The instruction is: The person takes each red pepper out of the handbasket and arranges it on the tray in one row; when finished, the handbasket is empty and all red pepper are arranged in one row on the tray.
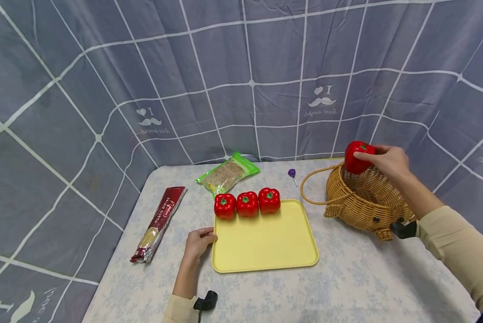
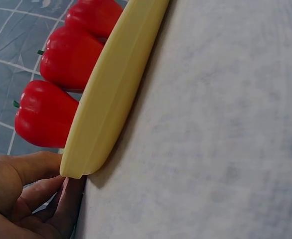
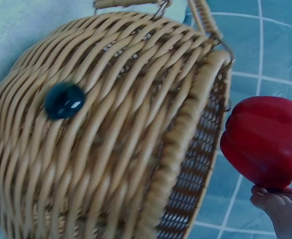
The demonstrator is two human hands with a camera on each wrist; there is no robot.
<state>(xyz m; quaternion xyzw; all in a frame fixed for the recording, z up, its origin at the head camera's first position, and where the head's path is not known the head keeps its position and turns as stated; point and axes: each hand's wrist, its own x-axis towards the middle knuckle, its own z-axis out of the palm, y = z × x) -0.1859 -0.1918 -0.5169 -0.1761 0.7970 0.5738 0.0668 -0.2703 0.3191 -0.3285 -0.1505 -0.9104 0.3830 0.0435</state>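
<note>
My right hand grips a red bell pepper above the opening of a wicker basket. In the right wrist view that pepper hangs apart from the basket's rim, with my fingertips at its underside. A yellow tray lies on the table. My left hand pinches its left edge; the left wrist view shows the thumb at the rim and the other fingers lower down. Three more red bell peppers stand in a row along the tray's far edge, stems up.
A dark red spaghetti pack lies on the left. Behind the tray are a green-edged bag of grain-like food and a purple lollipop. The basket's handle leans out to the left. A grey checked curtain encloses the table.
</note>
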